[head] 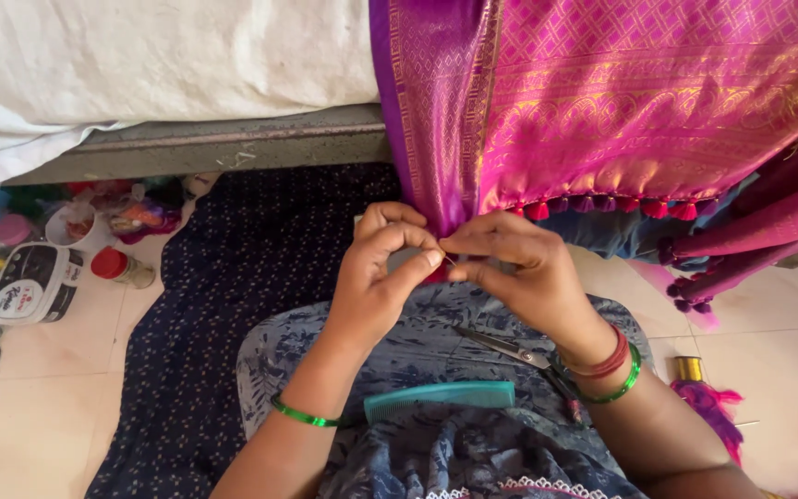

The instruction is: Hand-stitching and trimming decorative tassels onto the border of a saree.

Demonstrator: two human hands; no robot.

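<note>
Your lap, covered in blue-grey printed cloth [436, 453], sits closest to the lens, and on it lie a teal comb [440, 398] and a pair of scissors [510, 350], the comb lying crosswise just below the scissors' blades. Above them your two hands meet at the hanging edge of a magenta and purple sari [602, 102] with gold woven patterning. Your left hand [382, 273] has its fingers curled in, thumb and forefinger pinched together on the sari's lower edge, right where the purple border gathers to a point. Your right hand [519, 273] is pinched in the same way from the other side, its fingertips touching those of the left, with a thin needle or thread end just showing between them; which of the two it is cannot be told. A green bangle [302, 416] circles your left wrist, and red and green bangles [613, 370] ring the right.

Along the sari's hem runs a row of red tassels [602, 208], starting just beside your right hand and going off to the right. The sari drapes down from a raised ledge [233, 143] that also carries a white cloth [140, 65]. Beneath your lap a dark blue dotted cloth [233, 277] spreads over the pale tiled floor [39, 407]. At the left, near the ledge, stand a red-capped bottle [120, 268], a white box [34, 282] and a cluster of small coloured items. At the right, on the floor, is a spool of gold thread [689, 369] with pink threads [708, 407] just beside it.
</note>
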